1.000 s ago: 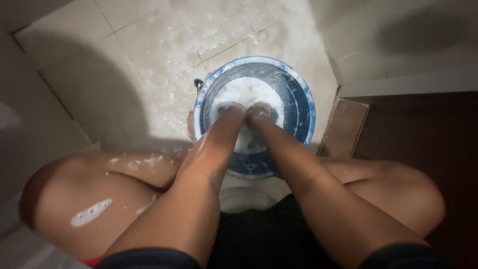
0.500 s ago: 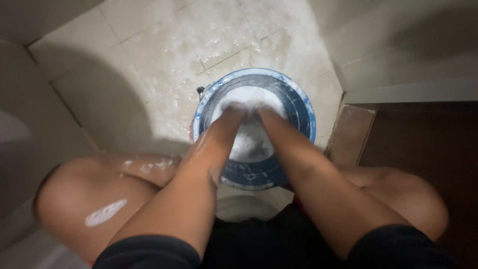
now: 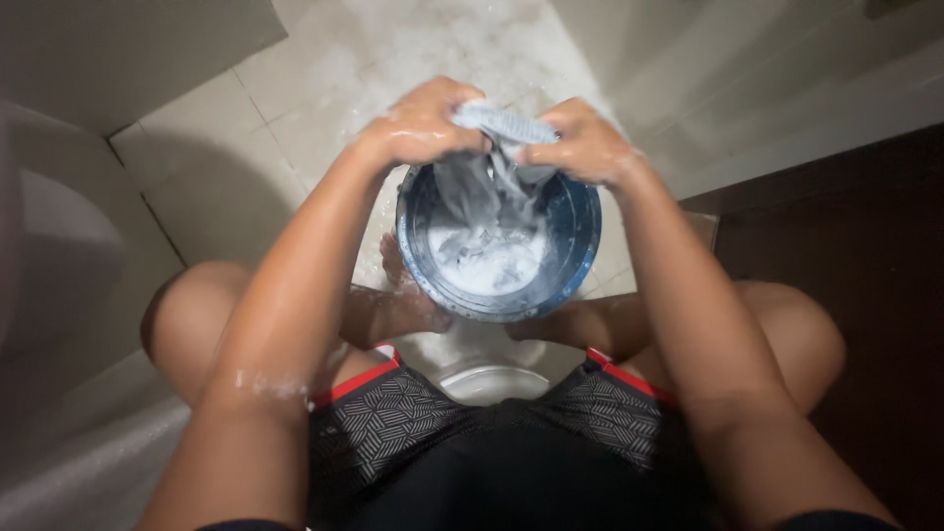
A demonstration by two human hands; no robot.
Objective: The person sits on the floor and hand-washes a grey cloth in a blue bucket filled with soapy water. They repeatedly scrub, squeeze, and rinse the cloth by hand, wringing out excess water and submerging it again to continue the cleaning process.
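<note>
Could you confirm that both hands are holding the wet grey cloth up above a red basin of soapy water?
Not quite: the basin is blue, not red, as the head view shows. The left hand and right hand do grip the wet grey cloth above its soapy water.

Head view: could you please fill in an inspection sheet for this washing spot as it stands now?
Surface: pale tiled floor, wet and flecked with suds near the basin.
Job's things: round blue basin on the floor, holding foamy water; wet grey cloth lifted above it, its lower part hanging into the basin.
Clutter: a white rounded thing on the floor between the knees, kind unclear.
Grips: left hand and right hand both closed on the top of the cloth, soapy.
Cables: nothing seen.
Surroundings: dark brown panel to the right, pale walls at left and top right; the person sits low, in dark patterned shorts.
</note>
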